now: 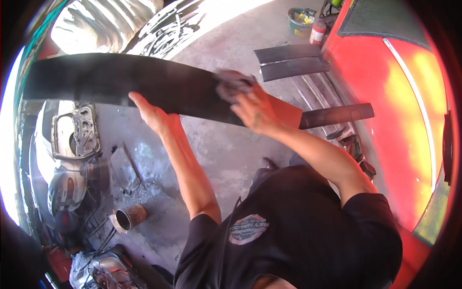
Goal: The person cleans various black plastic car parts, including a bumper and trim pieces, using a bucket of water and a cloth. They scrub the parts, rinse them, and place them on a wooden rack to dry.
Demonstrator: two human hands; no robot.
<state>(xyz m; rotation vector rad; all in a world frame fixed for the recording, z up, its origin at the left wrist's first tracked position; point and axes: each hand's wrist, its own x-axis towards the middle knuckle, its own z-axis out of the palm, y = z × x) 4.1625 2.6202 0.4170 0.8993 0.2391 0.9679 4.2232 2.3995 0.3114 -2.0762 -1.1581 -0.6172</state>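
Observation:
A long, curved black panel (120,77) stretches across the upper left in front of me. My left hand (155,116) grips its near edge, thumb lying along the face and the other fingers hidden beneath. My right hand (256,110) is closed on a crumpled greyish cloth (233,83) that lies against the panel toward its right end. Motion blurs the cloth and fingertips. Beyond the right wrist, the panel's end looks reddish.
Dark flat panels (291,61) and a dark strip (341,114) rest on a low bench at right, beside a red painted surface (390,106). A green bucket (299,26) and red container (317,32) stand behind. At left are a rusty can (135,215) and a metal frame (76,132).

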